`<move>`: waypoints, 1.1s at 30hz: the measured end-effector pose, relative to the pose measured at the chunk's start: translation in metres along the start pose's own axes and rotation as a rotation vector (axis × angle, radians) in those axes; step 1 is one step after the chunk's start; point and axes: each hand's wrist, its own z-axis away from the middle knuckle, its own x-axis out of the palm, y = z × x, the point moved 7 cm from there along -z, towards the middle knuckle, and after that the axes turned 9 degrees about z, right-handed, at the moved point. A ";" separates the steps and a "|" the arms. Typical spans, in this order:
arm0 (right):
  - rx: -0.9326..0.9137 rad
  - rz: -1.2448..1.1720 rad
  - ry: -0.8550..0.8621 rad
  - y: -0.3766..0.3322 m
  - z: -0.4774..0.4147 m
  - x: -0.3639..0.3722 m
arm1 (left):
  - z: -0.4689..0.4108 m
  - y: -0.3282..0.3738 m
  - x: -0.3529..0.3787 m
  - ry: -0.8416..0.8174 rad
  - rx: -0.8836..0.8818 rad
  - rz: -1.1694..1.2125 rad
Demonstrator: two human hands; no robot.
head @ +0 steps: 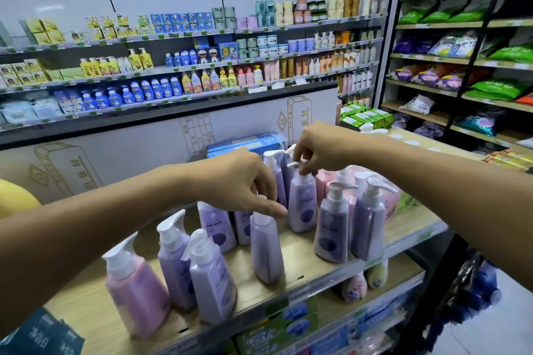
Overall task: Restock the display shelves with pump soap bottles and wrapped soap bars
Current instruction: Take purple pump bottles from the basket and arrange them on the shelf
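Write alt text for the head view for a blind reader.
The right hand pinches the white pump of a lilac plastic soap bottle while the left hand grips the top of a neighbouring lilac bottle, among more lilac and pink pump bottles on a pale wooden shop shelf.

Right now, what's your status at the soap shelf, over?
Left hand gripping pump of front purple bottle; right hand pinching pump of rear purple bottle. Both upright on shelf. Neighbouring bottles crowd close, none blocking.
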 end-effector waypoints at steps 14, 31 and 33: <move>-0.028 0.024 0.012 -0.002 -0.004 0.004 | 0.007 -0.014 0.005 0.084 -0.030 -0.245; -0.017 0.111 0.059 0.011 -0.012 -0.005 | -0.068 -0.008 -0.017 0.192 -0.038 -0.244; -0.020 0.121 0.055 0.011 -0.015 -0.003 | -0.071 -0.013 -0.015 0.188 -0.055 -0.270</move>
